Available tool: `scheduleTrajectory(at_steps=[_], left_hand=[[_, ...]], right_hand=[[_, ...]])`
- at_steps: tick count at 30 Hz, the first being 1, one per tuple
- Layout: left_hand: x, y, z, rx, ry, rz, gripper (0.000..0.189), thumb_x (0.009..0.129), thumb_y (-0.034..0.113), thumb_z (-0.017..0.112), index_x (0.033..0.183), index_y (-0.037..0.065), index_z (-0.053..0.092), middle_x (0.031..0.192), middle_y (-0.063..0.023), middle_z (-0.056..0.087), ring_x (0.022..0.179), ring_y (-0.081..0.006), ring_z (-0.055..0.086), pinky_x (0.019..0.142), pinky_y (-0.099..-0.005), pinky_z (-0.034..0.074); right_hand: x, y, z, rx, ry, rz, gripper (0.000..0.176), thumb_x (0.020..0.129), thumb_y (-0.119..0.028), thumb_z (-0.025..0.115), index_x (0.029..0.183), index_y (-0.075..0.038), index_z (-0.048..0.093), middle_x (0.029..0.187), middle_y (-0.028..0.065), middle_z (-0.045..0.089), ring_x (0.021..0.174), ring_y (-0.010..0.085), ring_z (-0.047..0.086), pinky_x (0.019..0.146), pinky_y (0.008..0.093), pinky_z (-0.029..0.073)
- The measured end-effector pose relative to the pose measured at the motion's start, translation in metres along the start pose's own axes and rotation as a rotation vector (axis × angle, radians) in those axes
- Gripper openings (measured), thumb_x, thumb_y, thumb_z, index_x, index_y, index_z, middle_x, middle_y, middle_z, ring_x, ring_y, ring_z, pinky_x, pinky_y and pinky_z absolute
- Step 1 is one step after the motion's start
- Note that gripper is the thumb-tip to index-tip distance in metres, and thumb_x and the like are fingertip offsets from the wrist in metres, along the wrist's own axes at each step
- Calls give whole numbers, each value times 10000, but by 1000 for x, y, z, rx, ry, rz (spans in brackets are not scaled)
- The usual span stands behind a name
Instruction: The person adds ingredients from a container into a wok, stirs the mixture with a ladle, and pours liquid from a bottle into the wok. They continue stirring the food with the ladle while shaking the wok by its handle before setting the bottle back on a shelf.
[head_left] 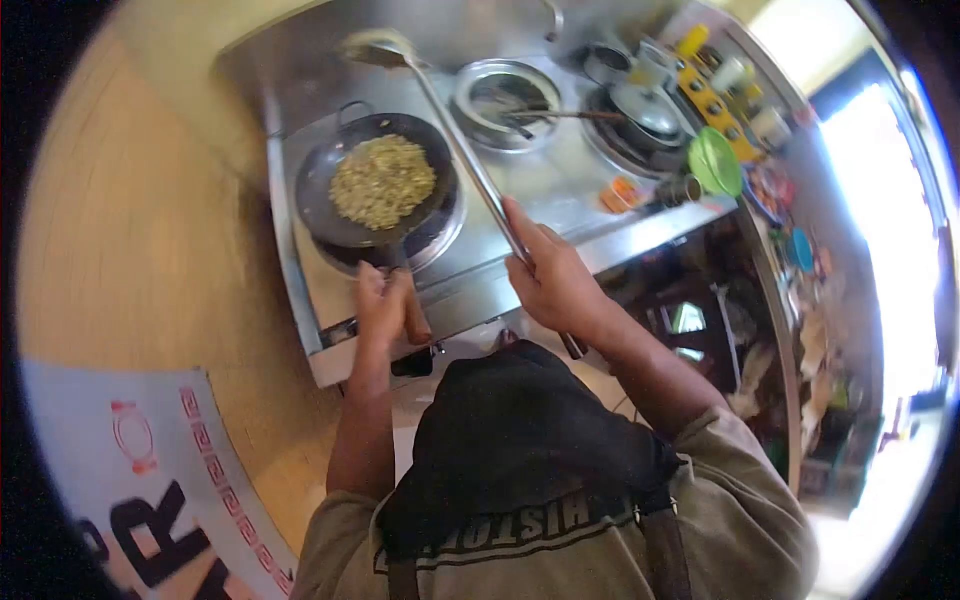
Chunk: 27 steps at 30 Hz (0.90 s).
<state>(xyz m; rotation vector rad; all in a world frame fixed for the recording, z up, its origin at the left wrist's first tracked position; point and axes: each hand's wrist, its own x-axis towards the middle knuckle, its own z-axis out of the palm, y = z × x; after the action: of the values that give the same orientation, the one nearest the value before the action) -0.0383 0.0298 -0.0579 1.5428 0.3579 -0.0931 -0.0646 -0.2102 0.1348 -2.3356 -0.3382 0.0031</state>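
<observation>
A dark wok (318, 205) sits tilted on the left burner with chopped yellowish-green food (382, 182) in it. My left hand (381, 305) is at the wok's wooden handle (416, 318), its fingers closed around it. In my right hand (556, 275) is the long metal shaft of a ladle (455, 135), held diagonally over the stove. The ladle's bowl (378, 48) is up by the steel backsplash, beyond the wok and clear of the food.
Right of the wok are a round metal ring (507, 66) and a lidded pan (645, 108). A green bowl (714, 162), orange pieces (622, 195) and a dark cup (680, 190) stand farther right. Bottles (733, 72) line a yellow rack.
</observation>
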Motion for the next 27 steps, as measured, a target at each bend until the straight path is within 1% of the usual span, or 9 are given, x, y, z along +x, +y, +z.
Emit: scheduleTrajectory(at_steps=[3,5,7,8,12,14,19,22,27], left_hand=[[38,57,16,-654,241,75,614,906,396,499,1222,-122,405,1098,-216,558,994,-322,571,890,-407,458],[58,81,64,-1128,-467,-228,739,896,566,409,1138,-131,460,1100,-241,559,951,-327,584,861,-397,477],[71,87,114,-1322,-264,-383,842,854,633,431,1140,-158,405,986,-227,577,792,-361,603,776,-428,514],[72,81,120,-1266,-224,-529,806,835,638,468,1169,-93,411,916,-196,577,754,-337,597,728,-412,516],[25,78,93,-414,-348,-93,507,867,404,592,1114,-37,549,1038,-187,599,982,-285,586,893,-384,453],[6,46,70,-9,-107,275,347,870,299,626,1050,4,589,1014,-130,605,986,-226,584,891,-337,437],[-33,-1,12,-109,-46,-123,316,840,247,653,1031,7,575,942,-121,587,855,-238,600,799,-354,487],[-36,2,14,-528,-172,-375,222,875,216,603,996,33,567,855,-90,595,698,-216,596,646,-360,502],[1,-24,12,-757,-323,-552,172,844,171,604,778,28,535,609,-74,540,499,-206,553,480,-394,499]], right_hand=[[-14,1,-9,-144,-77,14,625,820,-48,497,1401,-56,267,992,290,553,857,442,564,777,478,454],[-7,41,34,-281,-241,57,586,814,-42,509,1370,-22,327,1022,297,560,867,425,564,767,472,453],[22,53,43,-325,-404,174,550,806,-52,513,1337,-6,376,1032,310,567,884,428,570,766,491,448],[27,48,32,-167,-355,203,567,795,-67,525,1343,-21,384,1055,303,579,962,437,568,819,480,451],[48,68,28,-141,-264,93,606,793,-81,534,1373,-41,364,1026,311,589,996,447,566,861,448,449],[67,85,40,-169,-191,-18,592,787,-75,520,1356,-20,370,965,312,600,927,449,586,822,466,462],[144,81,105,-296,-310,41,536,786,-71,492,1300,34,377,833,273,625,756,438,618,655,497,498],[124,80,122,-438,-416,-220,508,822,-76,468,1296,64,350,781,254,628,682,405,634,571,481,509],[40,52,36,-817,-597,-122,601,833,-50,471,1389,18,254,802,237,612,672,371,638,597,466,516]])
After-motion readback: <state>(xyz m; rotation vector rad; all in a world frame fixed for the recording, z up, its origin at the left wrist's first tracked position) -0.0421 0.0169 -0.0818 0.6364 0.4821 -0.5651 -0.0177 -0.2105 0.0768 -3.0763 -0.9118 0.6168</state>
